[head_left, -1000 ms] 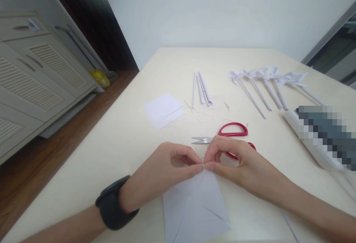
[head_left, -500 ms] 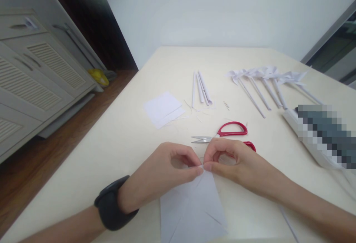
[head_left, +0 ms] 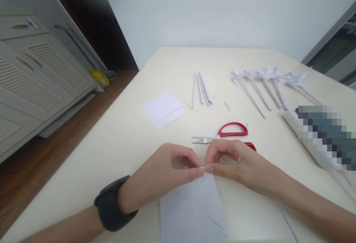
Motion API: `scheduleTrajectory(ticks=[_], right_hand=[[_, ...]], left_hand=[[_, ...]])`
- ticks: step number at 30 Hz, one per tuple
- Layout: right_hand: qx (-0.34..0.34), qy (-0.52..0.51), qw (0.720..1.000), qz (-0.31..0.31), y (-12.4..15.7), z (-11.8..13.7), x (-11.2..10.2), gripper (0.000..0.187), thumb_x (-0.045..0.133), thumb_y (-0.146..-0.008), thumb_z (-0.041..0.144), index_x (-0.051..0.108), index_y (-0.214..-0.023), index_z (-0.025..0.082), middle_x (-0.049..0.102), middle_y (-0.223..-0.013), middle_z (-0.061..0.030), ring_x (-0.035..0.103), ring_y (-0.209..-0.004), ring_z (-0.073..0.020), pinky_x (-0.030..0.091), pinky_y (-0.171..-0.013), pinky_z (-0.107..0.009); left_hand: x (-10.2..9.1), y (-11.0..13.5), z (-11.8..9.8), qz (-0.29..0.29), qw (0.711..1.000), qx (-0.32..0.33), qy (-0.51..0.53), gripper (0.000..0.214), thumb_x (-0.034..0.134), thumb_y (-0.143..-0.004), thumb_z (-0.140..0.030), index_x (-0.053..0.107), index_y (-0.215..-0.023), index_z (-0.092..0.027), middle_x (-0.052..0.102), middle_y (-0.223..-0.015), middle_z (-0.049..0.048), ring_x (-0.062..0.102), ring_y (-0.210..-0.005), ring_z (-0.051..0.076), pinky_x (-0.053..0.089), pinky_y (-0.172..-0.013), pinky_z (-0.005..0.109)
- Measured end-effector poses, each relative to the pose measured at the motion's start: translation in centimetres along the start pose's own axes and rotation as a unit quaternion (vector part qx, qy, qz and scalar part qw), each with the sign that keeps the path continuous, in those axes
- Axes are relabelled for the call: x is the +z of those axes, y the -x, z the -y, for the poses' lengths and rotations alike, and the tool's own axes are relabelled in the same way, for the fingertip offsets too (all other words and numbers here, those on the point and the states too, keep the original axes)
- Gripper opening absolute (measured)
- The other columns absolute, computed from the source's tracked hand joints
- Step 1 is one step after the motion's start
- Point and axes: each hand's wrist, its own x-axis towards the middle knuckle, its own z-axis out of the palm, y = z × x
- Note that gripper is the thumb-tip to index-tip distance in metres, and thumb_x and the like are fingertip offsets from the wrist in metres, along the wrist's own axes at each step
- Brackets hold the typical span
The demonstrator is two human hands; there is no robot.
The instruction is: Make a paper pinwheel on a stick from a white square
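Note:
A white paper sheet (head_left: 191,209) with diagonal cuts lies on the cream table (head_left: 122,135) right in front of me. My left hand (head_left: 164,172) and my right hand (head_left: 233,161) meet at the sheet's far corner, each pinching that tip between thumb and forefinger. A black band wraps my left wrist. Red-handled scissors (head_left: 228,133) lie just behind my right hand, blades pointing left.
Several finished white paper pinwheels (head_left: 264,83) on sticks lie at the far right. Rolled paper sticks (head_left: 201,89) and a small stack of white squares (head_left: 162,109) sit mid-table, with thin paper scraps nearby. A blurred-out box (head_left: 322,135) is at the right edge. Cabinets stand left.
The hands and the pinched corner have barely shifted; the sheet has slid slightly toward me and left.

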Motion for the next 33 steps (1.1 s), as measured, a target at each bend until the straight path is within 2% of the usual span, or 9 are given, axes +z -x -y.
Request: scheduleTrajectory(ticks=[11, 16, 25, 33], right_hand=[[-0.041, 0.060, 0.996, -0.046, 0.25, 0.77, 0.11, 0.009, 0.055, -0.079, 0.021, 0.059, -0.071, 0.020, 0.059, -0.073, 0.0016, 0.054, -0.072, -0.0140, 0.041, -0.065, -0.026], [-0.039, 0.075, 0.995, -0.050, 0.36, 0.75, 0.27, 0.007, 0.057, -0.078, 0.022, 0.058, -0.071, 0.021, 0.059, -0.074, 0.0017, 0.054, -0.071, -0.0138, 0.042, -0.064, -0.026], [-0.059, 0.108, 0.990, -0.068, 0.39, 0.39, 0.39, 0.008, 0.057, -0.079, 0.019, 0.058, -0.072, 0.021, 0.057, -0.073, 0.0034, 0.052, -0.069, -0.0119, 0.039, -0.060, -0.025], [-0.090, 0.124, 0.985, -0.079, 0.47, 0.53, 0.45, 0.012, 0.057, -0.079, 0.013, 0.056, -0.069, 0.020, 0.053, -0.070, 0.0040, 0.051, -0.067, -0.0108, 0.039, -0.061, -0.024]], left_hand=[[-0.06, 0.06, -0.76, -0.013, 1.000, -0.009, -0.003, 0.013, 0.056, -0.072, -0.024, 0.064, -0.066, -0.016, 0.062, -0.066, 0.0004, 0.056, -0.067, 0.015, 0.043, -0.062, 0.024], [0.14, 0.02, -0.27, -0.030, 0.999, 0.014, -0.009, 0.016, 0.055, -0.075, -0.027, 0.063, -0.065, -0.017, 0.062, -0.065, -0.0003, 0.055, -0.066, 0.015, 0.041, -0.060, 0.024], [0.02, 0.10, -0.33, -0.011, 1.000, 0.008, -0.012, 0.015, 0.057, -0.076, -0.028, 0.065, -0.073, -0.016, 0.066, -0.073, 0.0018, 0.058, -0.073, 0.017, 0.044, -0.067, 0.025], [0.03, 0.03, -0.45, -0.015, 0.999, 0.029, -0.031, 0.012, 0.057, -0.076, -0.023, 0.066, -0.070, -0.016, 0.066, -0.071, -0.0001, 0.059, -0.072, 0.015, 0.043, -0.067, 0.024]])
